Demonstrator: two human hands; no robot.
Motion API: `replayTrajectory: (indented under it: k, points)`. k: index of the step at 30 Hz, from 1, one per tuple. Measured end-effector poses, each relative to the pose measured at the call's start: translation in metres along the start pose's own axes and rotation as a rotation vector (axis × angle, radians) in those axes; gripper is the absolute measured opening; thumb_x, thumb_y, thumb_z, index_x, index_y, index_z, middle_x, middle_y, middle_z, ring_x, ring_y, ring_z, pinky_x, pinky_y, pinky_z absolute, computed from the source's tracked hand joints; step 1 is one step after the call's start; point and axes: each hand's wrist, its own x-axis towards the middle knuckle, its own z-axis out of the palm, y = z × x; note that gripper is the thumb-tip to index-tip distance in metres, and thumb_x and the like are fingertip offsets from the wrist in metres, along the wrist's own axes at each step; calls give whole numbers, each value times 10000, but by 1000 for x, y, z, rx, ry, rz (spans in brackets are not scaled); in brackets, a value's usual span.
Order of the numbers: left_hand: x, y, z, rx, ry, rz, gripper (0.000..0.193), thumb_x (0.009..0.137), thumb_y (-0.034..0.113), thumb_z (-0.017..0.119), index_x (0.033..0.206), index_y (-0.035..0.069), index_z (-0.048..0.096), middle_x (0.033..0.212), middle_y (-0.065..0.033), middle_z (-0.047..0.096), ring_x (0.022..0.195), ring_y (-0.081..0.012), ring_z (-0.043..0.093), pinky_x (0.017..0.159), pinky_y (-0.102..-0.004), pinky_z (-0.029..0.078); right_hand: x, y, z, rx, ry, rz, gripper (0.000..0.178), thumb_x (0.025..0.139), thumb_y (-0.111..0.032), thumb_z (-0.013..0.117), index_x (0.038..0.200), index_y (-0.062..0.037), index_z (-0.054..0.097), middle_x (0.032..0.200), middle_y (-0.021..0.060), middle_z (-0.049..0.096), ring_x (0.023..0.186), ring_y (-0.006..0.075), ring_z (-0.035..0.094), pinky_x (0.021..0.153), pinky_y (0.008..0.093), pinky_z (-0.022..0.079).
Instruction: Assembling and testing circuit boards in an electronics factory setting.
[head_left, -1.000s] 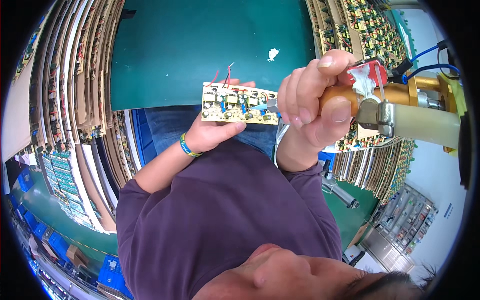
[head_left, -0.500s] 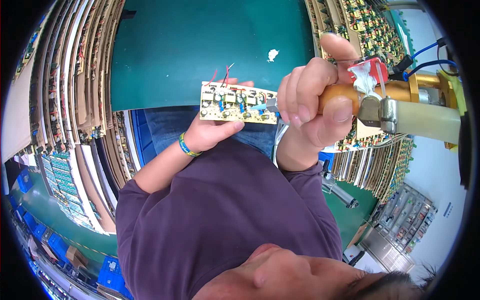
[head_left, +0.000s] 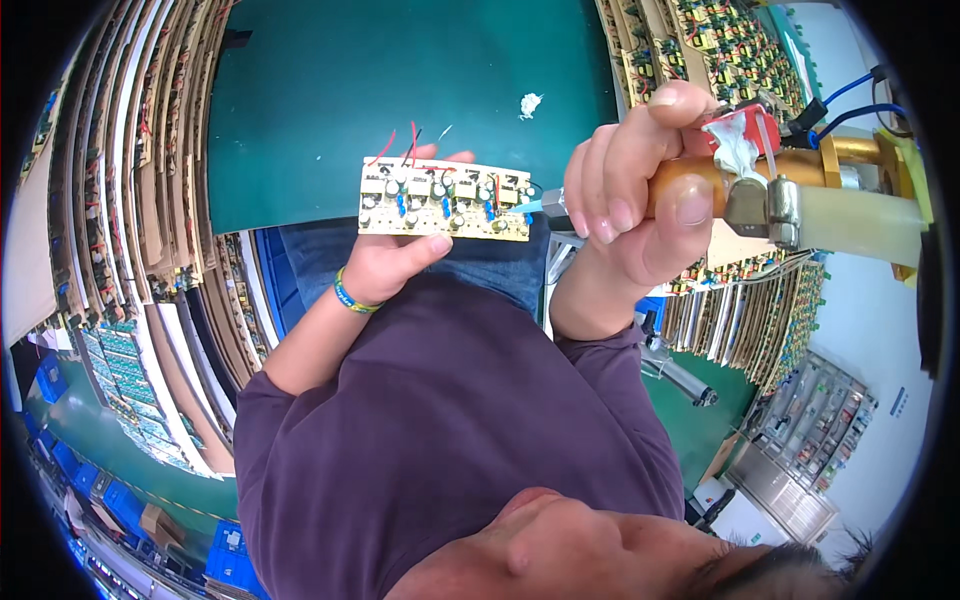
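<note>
A cream circuit board point(head_left: 470, 228) carries rows of capacitors, blue parts and yellow parts. My left hand point(head_left: 393, 268) is closed on it, thumb along the near edge and fingertips showing past the far edge. Red wires point(head_left: 414, 145) stick up from its far left side. My right hand point(head_left: 640, 195) is wrapped around a brass-coloured glue dispensing gun point(head_left: 800, 170). Its pale blue tapered nozzle point(head_left: 528, 208) points left, with the tip over the board's right part; whether it touches a component I cannot tell. White residue coats the red piece point(head_left: 760, 130) on top of the gun.
A green table point(head_left: 400, 70) lies beyond the board, bearing a white blob point(head_left: 530, 105). Stacked boards with cardboard layers point(head_left: 130, 130) rise at the left, and more boards point(head_left: 740, 60) at the right. A thick translucent hose point(head_left: 860, 222) and blue cables point(head_left: 855, 108) run from the gun.
The circuit board in my left hand has shifted to the left. The gun stays nearly in place, so its nozzle tip is now nearer the board's right end.
</note>
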Motion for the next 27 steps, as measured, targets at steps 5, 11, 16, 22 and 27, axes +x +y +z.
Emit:
replayTrajectory:
  k: [5, 11, 16, 22, 27]
  points:
    - [1, 1, 1, -3, -2, -13, 761, 797, 28, 650, 1416, 66, 210, 1426, -214, 335, 1294, -302, 394, 1052, -428, 355, 0, 0, 0, 13, -13, 1, 446, 915, -321, 556, 1211, -11, 431, 615, -2, 471, 449, 81, 439, 387, 223, 404]
    - [0, -1, 5, 13, 38, -54, 814, 774, 90, 671, 1438, 73, 202, 1439, -236, 310, 1317, -319, 362, 1080, -447, 305, -1, -1, -2, 10, -23, 6, 437, 914, -318, 559, 1202, -16, 430, 618, 0, 472, 451, 82, 442, 388, 228, 407]
    - [0, 0, 5, 7, 33, -59, 810, 778, 87, 668, 1439, 72, 200, 1441, -236, 308, 1319, -316, 360, 1081, -443, 304, 0, 0, -1, 30, -32, 9, 437, 912, -315, 561, 1203, -16, 430, 619, 1, 472, 450, 85, 444, 389, 231, 409]
    - [-1, -1, 5, 14, 24, -49, 798, 787, 85, 663, 1437, 68, 202, 1439, -233, 313, 1316, -312, 366, 1075, -436, 315, -2, -1, -1, 34, -21, 18, 479, 908, -319, 564, 1228, 2, 408, 619, 2, 472, 450, 88, 444, 388, 232, 409]
    - [0, -2, 1, 8, -18, -12, 760, 816, 3, 617, 1435, 62, 180, 1439, -212, 322, 1312, -297, 371, 1071, -425, 325, 2, -3, 2, -37, -8, 2, 648, 908, -330, 550, 1353, 44, 264, 601, 13, 462, 439, 92, 429, 375, 229, 395]
